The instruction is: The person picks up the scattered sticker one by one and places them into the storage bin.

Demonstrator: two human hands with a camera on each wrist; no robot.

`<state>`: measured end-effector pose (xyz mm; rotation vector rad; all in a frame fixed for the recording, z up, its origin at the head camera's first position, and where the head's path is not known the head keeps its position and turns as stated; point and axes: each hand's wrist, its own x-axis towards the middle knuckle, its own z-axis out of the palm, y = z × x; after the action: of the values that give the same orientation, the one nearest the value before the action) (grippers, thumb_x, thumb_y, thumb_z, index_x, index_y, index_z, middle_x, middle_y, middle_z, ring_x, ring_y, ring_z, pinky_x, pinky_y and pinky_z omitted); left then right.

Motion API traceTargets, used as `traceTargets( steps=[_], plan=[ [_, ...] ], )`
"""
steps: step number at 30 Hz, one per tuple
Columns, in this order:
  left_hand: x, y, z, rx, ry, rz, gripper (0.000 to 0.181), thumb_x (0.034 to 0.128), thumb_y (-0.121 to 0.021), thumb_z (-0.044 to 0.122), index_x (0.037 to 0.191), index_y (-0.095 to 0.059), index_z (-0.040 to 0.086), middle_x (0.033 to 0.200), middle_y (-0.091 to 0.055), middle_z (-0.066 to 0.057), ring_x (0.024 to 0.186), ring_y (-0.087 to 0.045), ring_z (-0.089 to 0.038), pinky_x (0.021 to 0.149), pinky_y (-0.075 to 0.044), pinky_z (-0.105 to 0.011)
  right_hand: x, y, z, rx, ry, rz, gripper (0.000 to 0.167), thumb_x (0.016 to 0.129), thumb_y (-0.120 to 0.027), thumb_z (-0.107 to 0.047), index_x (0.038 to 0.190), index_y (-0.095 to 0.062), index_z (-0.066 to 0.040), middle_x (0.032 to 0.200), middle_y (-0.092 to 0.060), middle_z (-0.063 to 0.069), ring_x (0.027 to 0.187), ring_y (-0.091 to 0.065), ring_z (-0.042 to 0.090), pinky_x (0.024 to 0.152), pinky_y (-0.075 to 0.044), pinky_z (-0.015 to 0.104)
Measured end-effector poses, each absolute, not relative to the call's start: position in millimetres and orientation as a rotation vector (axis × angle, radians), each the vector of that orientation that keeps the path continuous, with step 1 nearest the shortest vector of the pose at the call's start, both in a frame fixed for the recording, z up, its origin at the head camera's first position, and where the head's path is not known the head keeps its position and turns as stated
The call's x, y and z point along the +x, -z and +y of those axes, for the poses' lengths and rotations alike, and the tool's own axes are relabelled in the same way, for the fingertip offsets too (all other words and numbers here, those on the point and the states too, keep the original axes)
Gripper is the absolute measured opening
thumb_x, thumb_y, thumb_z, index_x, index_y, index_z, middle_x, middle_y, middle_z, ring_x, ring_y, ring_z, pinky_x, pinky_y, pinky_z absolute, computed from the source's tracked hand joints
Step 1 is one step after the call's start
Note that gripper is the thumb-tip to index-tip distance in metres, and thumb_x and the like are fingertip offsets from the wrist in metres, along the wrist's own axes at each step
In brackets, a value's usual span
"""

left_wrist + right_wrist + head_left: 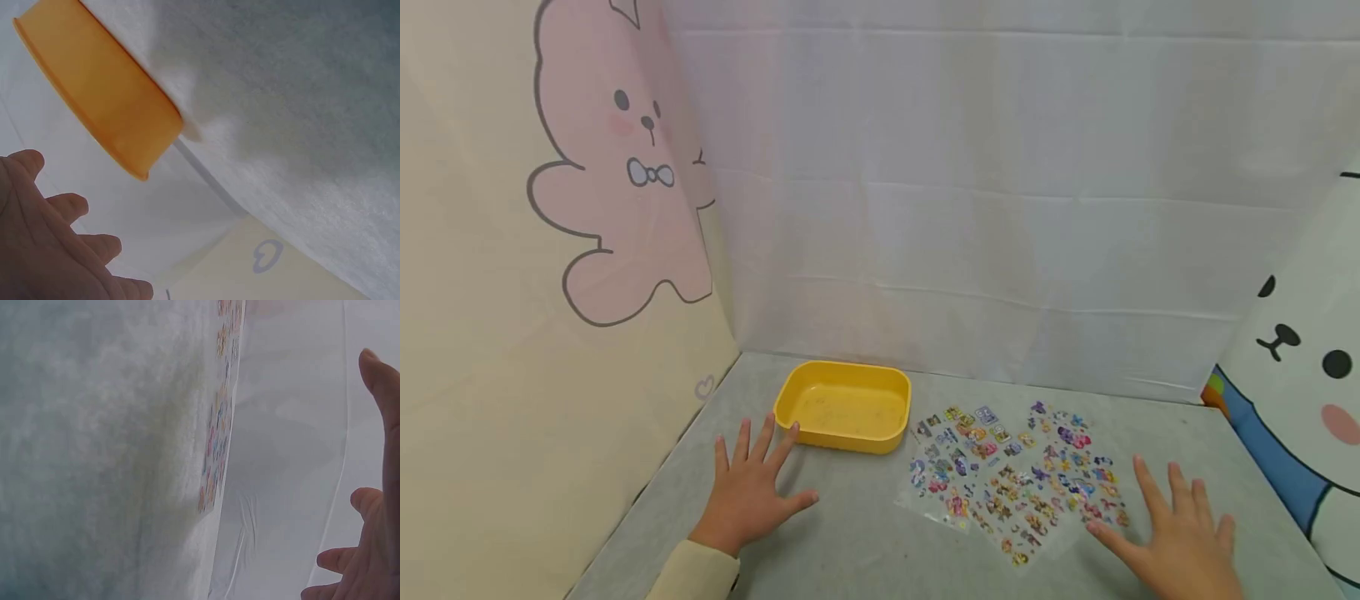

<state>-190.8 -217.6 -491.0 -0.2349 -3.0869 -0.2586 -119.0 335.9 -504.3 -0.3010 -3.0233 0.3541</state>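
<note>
My left hand [751, 492], fingers spread, hovers over the table on the left, just in front of a yellow plastic tray [850, 444]. The tray's side wall [106, 94] also shows in the left wrist view. My right hand [1183, 537] is spread above the table on the right and holds nothing. Between the hands lie several clear sticker sheets [1011, 500], overlapping, covered with small colourful figures. The right thumb is nearest to the sheets. In the right wrist view the stickers [215, 444] appear edge-on, apart from the fingers.
A grey cloth-like cover lies over the table [850, 533]. White sheeting [962, 208] hangs behind it. On the left stands a cream wall panel with a pink cartoon animal [625, 183]; on the right, a panel with a white cartoon animal [1300, 358].
</note>
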Motion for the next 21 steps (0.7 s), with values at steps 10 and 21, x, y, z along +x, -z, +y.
traceTargets(
  steps=[10,21],
  plan=[
    [-197,498,-223,-0.283,0.323,-3.04,0.106,0.0811,-0.066,0.078,0.164,-0.03,0.023,0.17,-0.013,-0.02,0.152,-0.003,-0.053,0.112,0.004,-0.076,-120,513,330,-0.258,-0.377,-2.998,0.13,0.076,-0.063,-0.085,0.165,-0.006,-0.008,0.15,-0.015,0.051,0.135,-0.01,0.073,0.097,-0.002,0.089],
    [-234,508,-231,-0.296,0.509,-3.043,0.102,0.0911,-0.063,0.068,0.166,-0.02,0.015,0.169,-0.009,-0.024,0.152,-0.01,-0.051,0.117,-0.005,-0.07,-129,513,326,-0.277,-0.47,-3.206,0.129,0.08,-0.054,-0.087,0.162,-0.007,0.001,0.148,-0.019,0.052,0.132,-0.017,0.073,0.099,-0.008,0.088]
  ],
)
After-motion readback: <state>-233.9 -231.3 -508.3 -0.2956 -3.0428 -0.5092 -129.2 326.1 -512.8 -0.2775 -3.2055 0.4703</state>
